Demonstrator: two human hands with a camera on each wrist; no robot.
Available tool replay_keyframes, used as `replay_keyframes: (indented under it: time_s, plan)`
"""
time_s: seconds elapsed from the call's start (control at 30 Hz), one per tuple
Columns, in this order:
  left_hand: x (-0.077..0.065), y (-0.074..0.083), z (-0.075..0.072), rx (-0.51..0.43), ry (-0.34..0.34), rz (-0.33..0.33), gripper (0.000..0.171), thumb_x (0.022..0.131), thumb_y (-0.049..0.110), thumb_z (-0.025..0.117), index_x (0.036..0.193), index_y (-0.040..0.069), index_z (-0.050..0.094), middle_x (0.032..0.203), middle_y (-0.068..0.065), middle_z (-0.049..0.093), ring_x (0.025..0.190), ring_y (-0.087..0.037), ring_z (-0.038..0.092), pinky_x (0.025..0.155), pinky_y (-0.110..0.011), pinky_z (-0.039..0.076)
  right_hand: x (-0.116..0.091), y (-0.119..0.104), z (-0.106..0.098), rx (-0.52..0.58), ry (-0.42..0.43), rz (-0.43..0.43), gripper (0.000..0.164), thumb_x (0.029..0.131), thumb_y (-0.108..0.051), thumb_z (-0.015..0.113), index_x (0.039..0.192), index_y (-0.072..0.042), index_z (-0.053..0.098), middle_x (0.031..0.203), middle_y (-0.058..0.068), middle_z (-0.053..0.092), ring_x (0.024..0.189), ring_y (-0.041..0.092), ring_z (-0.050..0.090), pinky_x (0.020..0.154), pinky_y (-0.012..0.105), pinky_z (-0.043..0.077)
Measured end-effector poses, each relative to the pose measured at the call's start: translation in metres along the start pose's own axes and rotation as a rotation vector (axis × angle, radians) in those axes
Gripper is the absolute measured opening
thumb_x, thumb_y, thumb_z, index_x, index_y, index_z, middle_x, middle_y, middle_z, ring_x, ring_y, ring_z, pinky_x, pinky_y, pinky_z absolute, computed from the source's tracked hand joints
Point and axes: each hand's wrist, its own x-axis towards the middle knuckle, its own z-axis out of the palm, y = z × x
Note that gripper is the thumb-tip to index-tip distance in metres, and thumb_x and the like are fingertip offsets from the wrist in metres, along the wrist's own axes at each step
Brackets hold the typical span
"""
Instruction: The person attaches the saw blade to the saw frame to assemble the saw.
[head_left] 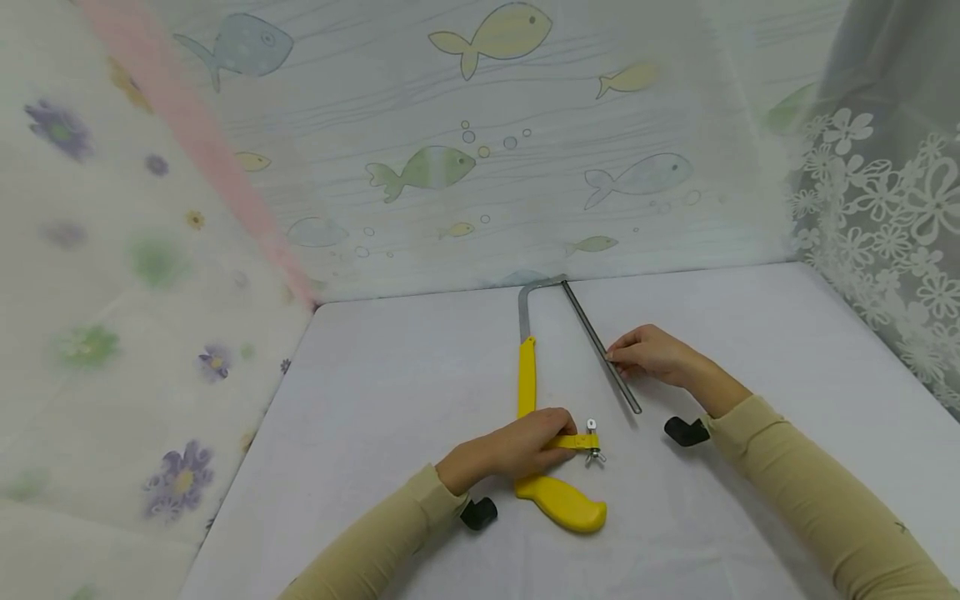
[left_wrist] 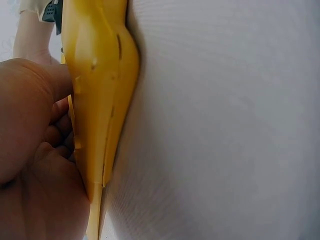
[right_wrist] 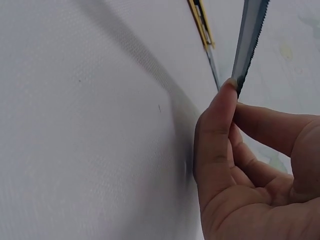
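A hacksaw with a yellow handle (head_left: 567, 503) and a grey metal bow (head_left: 524, 312) lies on the white table. My left hand (head_left: 528, 440) grips its yellow frame just above the handle; in the left wrist view the thumb presses the yellow side. Between thumb and fingertips, my right hand (head_left: 651, 357) pinches the toothed hacksaw blade (right_wrist: 250, 42). The blade's far end meets the tip of the bow, while its near end slants out to the right, apart from the frame. Beyond my left fingers, a bolt with a wing nut (head_left: 595, 457) stands at the frame's short arm.
A white cloth covers the table (head_left: 390, 367). Behind it hangs a fish-print curtain (head_left: 480, 108), with a flower-print curtain (head_left: 112, 275) at the left and lace (head_left: 892, 200) at the right. A black wrist camera (head_left: 686, 431) juts from each sleeve.
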Motion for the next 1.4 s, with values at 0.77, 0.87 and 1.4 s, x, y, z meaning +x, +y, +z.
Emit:
replay_keyframes:
  time_s: [0.77,0.87,1.4]
  plan:
    - [0.001,-0.005,0.001,0.022,0.013,0.032,0.018,0.105,0.021,0.06,0.119,0.01,0.056,0.108,0.004,0.058,0.092,-0.006,0.051,0.085,-0.015,0.044,0.002,-0.002,0.014,0.014,-0.019,0.032,0.038,0.101,-0.004,0.061,0.13,0.019,0.053,0.099,0.009,0.064,0.084,0.014,0.065,0.079,0.027,0.058]
    - [0.001,-0.005,0.001,0.025,0.015,0.038,0.018,0.105,0.021,0.06,0.118,0.009,0.056,0.107,0.004,0.058,0.091,-0.007,0.051,0.084,-0.015,0.044,0.004,-0.002,0.016,0.028,-0.027,0.034,0.039,0.1,-0.004,0.061,0.131,0.019,0.052,0.101,0.011,0.064,0.085,0.014,0.065,0.079,0.027,0.058]
    - [0.003,-0.007,0.002,0.001,0.01,0.041,0.018,0.105,0.022,0.061,0.117,0.011,0.057,0.106,0.005,0.059,0.091,-0.007,0.052,0.084,-0.015,0.044,0.009,-0.005,0.03,0.07,-0.076,0.017,0.042,0.1,0.001,0.057,0.134,0.023,0.046,0.105,0.016,0.062,0.087,0.015,0.066,0.081,0.028,0.058]
